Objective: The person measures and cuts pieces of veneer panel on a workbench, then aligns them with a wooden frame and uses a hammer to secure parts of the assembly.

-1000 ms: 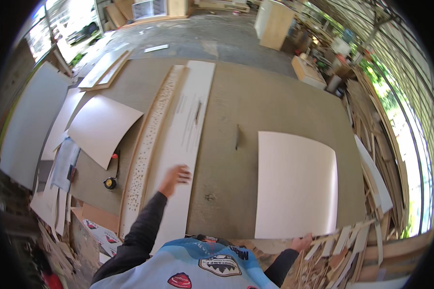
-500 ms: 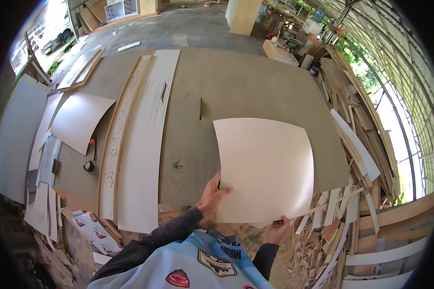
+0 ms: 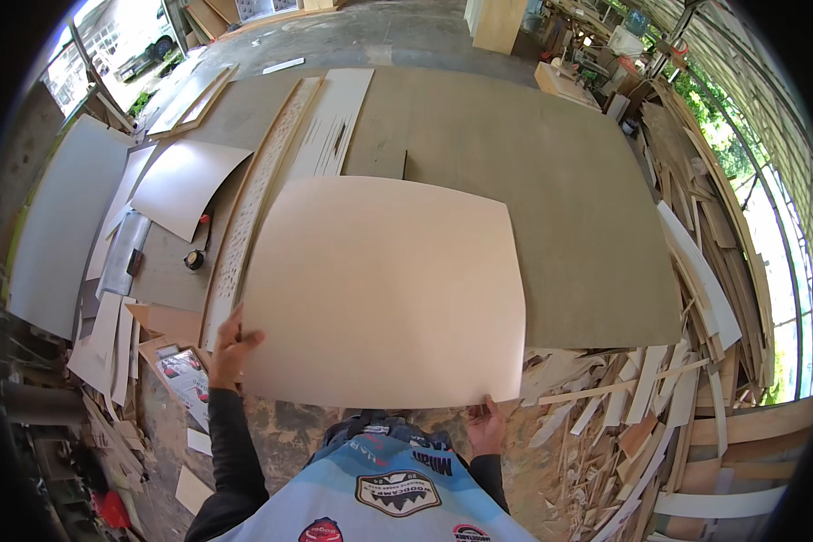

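Note:
A thin, pale pinkish laminate sheet, bowed slightly along its edges, is held between my two hands in front of my body. My left hand grips its left edge near the lower corner, thumb on the upper face and the other fingers partly hidden. At the near edge, close to the right corner, my right hand pinches the sheet with its fingers partly underneath. Beneath the sheet, parts of a long white board and a speckled wood-edged strip are covered.
The large brown worktable extends behind and right. On its left lie another pale sheet, a tape measure and a wooden frame. A thin dark stick lies beyond the held sheet. Offcuts clutter the floor at right.
The sheet has shifted left with both hands and looks larger, now overlapping the long white board. My left hand has moved well out to the left. The view has also shifted.

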Motion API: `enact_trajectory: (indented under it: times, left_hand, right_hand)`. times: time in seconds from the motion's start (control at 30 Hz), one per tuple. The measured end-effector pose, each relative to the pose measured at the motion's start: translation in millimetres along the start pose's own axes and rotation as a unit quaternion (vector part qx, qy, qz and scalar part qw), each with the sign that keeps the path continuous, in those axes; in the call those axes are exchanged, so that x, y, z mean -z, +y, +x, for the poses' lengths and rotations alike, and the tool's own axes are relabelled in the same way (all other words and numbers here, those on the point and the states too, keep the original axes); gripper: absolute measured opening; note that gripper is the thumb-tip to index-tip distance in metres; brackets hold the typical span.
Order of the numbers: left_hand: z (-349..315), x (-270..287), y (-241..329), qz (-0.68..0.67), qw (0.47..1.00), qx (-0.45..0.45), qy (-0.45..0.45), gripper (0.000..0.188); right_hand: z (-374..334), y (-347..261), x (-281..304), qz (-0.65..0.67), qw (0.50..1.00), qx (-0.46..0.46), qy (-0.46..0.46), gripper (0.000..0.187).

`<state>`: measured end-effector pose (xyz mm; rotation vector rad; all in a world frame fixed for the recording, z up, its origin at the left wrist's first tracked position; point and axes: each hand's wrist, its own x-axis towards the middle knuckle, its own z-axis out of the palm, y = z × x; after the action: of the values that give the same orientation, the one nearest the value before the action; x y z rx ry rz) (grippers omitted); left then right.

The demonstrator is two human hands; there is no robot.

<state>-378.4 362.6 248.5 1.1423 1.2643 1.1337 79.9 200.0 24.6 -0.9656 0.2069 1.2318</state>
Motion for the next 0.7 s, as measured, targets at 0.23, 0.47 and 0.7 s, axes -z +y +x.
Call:
enact_trajectory:
  times: [0.23, 0.47, 0.7]
  left_hand:
    - [20, 134, -119, 0.100, 0.988, 0.081, 0.085, 0.055]
    - [30, 96, -137, 0.533, 0.806, 0.081, 0.243, 0.053]
    - [66, 25, -131, 0.558, 0.819, 0.000, 0.136, 0.061]
  right_hand:
    - [-9, 23, -17, -0.086, 0.987, -0.133, 0.000, 0.016]
    - [0, 13, -19, -0.238, 0.971, 0.008, 0.015, 0.011]
    - [-12, 17, -29, -0.229, 0.973, -0.011, 0.028, 0.010]
